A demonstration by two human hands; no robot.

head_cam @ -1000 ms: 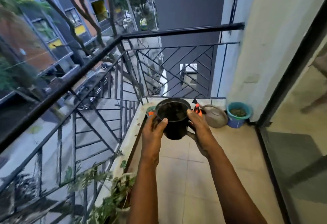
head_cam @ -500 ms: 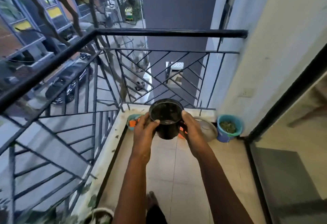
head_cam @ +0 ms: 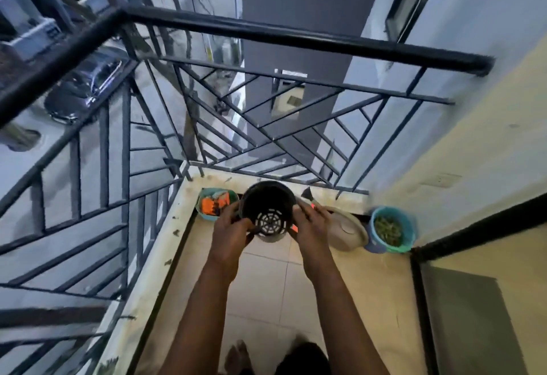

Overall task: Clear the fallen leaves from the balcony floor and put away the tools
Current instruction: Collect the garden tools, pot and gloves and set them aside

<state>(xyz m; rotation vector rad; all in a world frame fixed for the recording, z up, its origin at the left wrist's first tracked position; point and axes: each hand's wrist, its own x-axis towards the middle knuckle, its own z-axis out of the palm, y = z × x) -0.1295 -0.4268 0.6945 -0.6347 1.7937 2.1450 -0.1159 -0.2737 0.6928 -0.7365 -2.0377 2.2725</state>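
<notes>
A black plastic plant pot [head_cam: 268, 210] hangs in the air over the far end of the tiled balcony floor [head_cam: 260, 291], its open top toward me, showing the slotted drain holes in its bottom. My left hand [head_cam: 232, 231] grips its left wall and my right hand [head_cam: 307, 226] grips its right wall. Behind the pot, in the corner, a teal tub [head_cam: 207, 207] holds orange-handled tools. A bit of an orange and black tool [head_cam: 309, 197] shows just past my right hand.
A grey watering can [head_cam: 344, 231] lies right of the pot, beside a teal bucket [head_cam: 390, 229] filled with green leaves. The black metal railing [head_cam: 266, 34] and a low ledge [head_cam: 165, 244] with bits of debris close the left and far sides. A dark door frame [head_cam: 420, 286] stands at right.
I have walked toward the far corner and looked further down. The pot in my hands has dropped lower, closer to the tubs, and its drain holes show now.
</notes>
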